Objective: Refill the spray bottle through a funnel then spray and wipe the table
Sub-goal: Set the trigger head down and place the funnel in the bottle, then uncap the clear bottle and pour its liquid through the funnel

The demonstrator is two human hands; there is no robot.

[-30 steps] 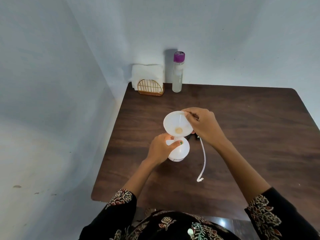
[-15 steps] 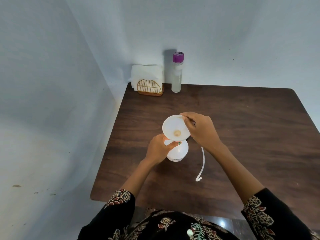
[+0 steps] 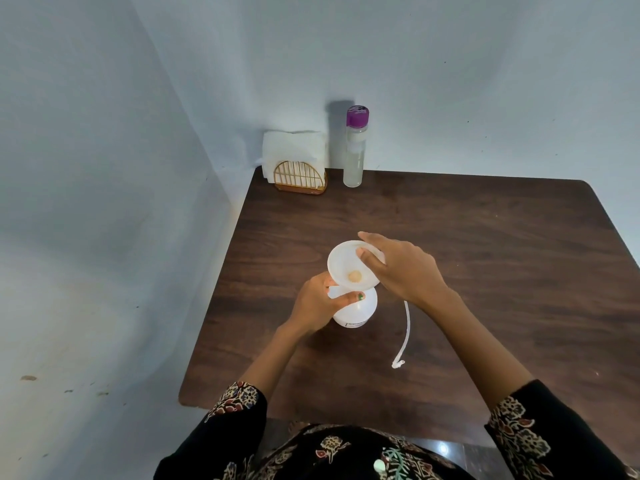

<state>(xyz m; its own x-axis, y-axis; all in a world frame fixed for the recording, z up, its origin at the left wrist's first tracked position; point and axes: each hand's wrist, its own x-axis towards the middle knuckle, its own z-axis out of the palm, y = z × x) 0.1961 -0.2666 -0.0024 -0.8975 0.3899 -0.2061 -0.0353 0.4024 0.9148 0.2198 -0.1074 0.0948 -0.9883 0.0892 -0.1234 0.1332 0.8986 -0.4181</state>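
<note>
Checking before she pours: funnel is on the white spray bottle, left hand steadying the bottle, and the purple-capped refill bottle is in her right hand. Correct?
Not quite. In the head view the purple-capped refill bottle stands at the table's far edge beside the napkin holder. Her right hand holds the funnel's rim. The left hand does grip the white spray bottle.

Home corner (napkin holder (image 3: 300, 177), table (image 3: 485, 237))

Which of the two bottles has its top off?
The white bottle gripped by the left hand, funnel in its neck; the back bottle keeps its purple cap.
</note>
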